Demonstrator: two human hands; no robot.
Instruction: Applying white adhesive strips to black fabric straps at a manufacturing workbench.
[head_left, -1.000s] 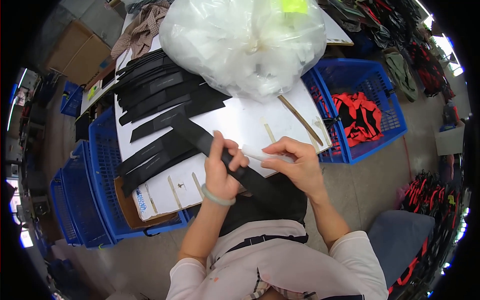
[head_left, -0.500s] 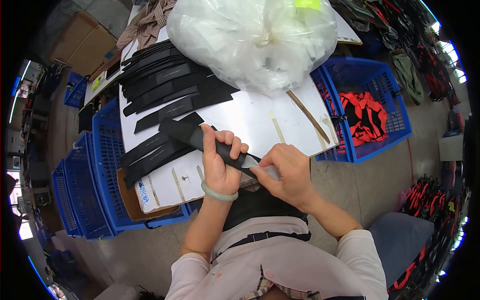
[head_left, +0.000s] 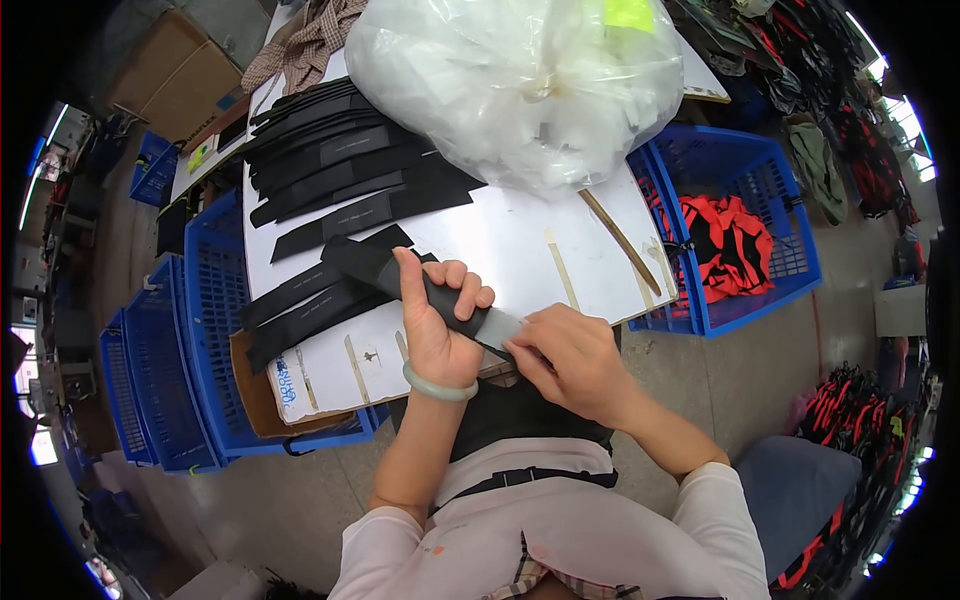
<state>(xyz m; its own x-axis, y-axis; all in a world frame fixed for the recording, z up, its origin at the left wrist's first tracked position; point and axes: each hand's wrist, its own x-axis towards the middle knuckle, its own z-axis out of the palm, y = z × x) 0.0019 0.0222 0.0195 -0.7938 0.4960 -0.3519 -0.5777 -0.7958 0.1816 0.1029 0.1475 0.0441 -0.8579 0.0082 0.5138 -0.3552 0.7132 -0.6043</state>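
Observation:
My left hand [head_left: 443, 335], with a pale bangle at the wrist, is closed round a black fabric strip [head_left: 362, 263] above the table's near edge. A translucent whitish plastic piece [head_left: 497, 328] shows at the strip's lower right end. My right hand [head_left: 582, 362] pinches that piece between thumb and fingers; whether part of it lies inside the fabric I cannot tell. Several similar flat black strips [head_left: 345, 212] lie overlapping on the left of the white table [head_left: 515, 230], some just beyond my left hand.
A large clear bag of white pieces [head_left: 520, 110] covers the table's far middle. Blue crates [head_left: 215, 330] stand on the left. Another blue crate [head_left: 715, 325] at the right holds red-and-black fabric [head_left: 725, 245]. A thin brown strip [head_left: 620, 240] lies on the table's right side.
The plastic piece lies flatter and straighter at the strip's end, where it looked bent before. My right hand has shifted slightly right and down; my left keeps its grip.

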